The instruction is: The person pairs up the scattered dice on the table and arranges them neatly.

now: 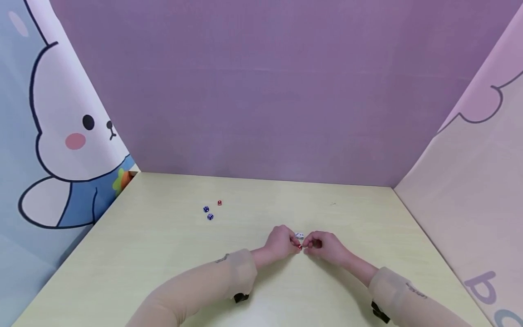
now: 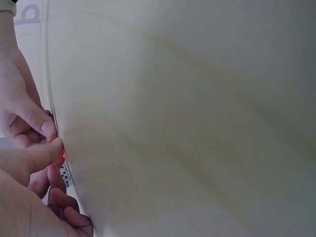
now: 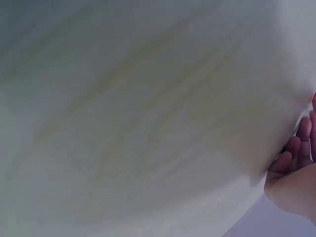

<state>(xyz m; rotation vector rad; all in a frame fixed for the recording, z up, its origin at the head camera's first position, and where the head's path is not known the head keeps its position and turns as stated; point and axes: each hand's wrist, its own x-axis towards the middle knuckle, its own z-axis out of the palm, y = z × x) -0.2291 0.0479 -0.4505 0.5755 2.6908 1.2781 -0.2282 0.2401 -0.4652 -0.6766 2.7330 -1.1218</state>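
Observation:
A small red die [image 1: 300, 247] sits between the thumb and fingers of my left hand [image 1: 281, 242], which pinches it low over the tabletop. Its red edge also shows at the left thumb tip in the left wrist view. Just to the right, my right hand [image 1: 325, 246] has its fingers loosely bent, their tips close to the red die; I see nothing held in them. White dice [image 1: 299, 235] with dark dots lie right behind the fingertips, between the two hands. In the right wrist view only part of the right hand [image 3: 298, 165] shows, at the right edge.
Farther back on the left of the pale wooden table [image 1: 171, 254] lie two blue dice, a nearer blue die [image 1: 210, 217] and a farther blue die [image 1: 206, 209], beside another red die [image 1: 219, 203]. A purple panel [image 1: 261, 91] and printed side panels enclose the table.

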